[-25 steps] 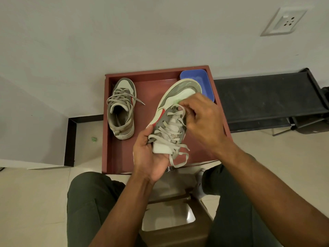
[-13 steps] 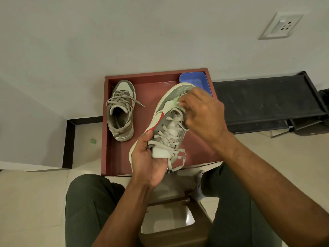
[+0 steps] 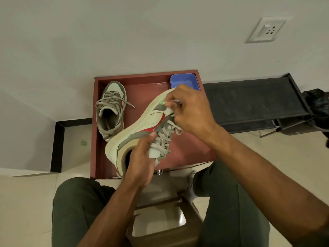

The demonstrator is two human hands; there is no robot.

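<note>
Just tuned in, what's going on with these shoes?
A person holds one sneaker above the red tray: the left hand grips its collar and tongue, the right hand pinches a small pale item at its toe end. The second sneaker lies in the tray; a blue container sits in a far corner.

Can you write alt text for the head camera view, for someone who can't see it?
A seated person holds a sneaker tilted over a red-brown tray: the left hand grips its collar and the right hand pinches a small pale thing near its toe. A second sneaker sits in the tray, with a blue tub in the far corner.
</note>
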